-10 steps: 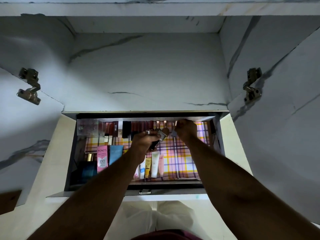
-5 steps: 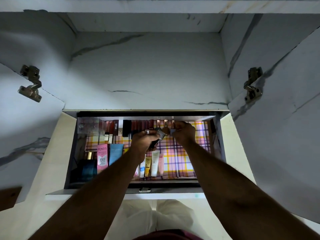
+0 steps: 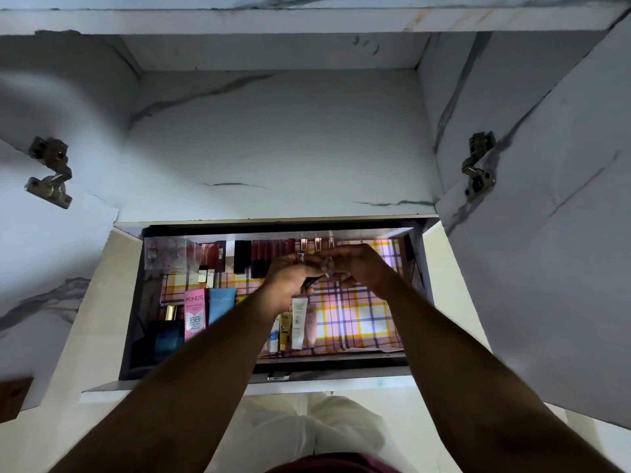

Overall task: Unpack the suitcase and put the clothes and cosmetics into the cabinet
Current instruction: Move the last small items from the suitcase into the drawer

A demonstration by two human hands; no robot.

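1. An open drawer (image 3: 102, 336) sits below a bare marble shelf (image 3: 273, 148); the way in is from above.
2. The right half of the drawer's checked liner (image 3: 362, 319) lies bare, giving open floor.
3. A row of lipsticks (image 3: 259, 257) lines the back wall.
4. Tubes (image 3: 297, 322), a pink box (image 3: 194, 314) and a dark bottle (image 3: 167, 339) crowd the left and middle.
5. Both hands, the left hand (image 3: 290, 285) and right hand (image 3: 358, 268), meet above the drawer's middle, blocking that path.
6. Open doors with hinges (image 3: 51, 172) flank both sides.

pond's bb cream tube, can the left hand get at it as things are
Probably not right away: the left hand grips small cosmetic items, so it is occupied. The way to the Pond's BB cream tube looks free, nothing lies over it in the open drawer.
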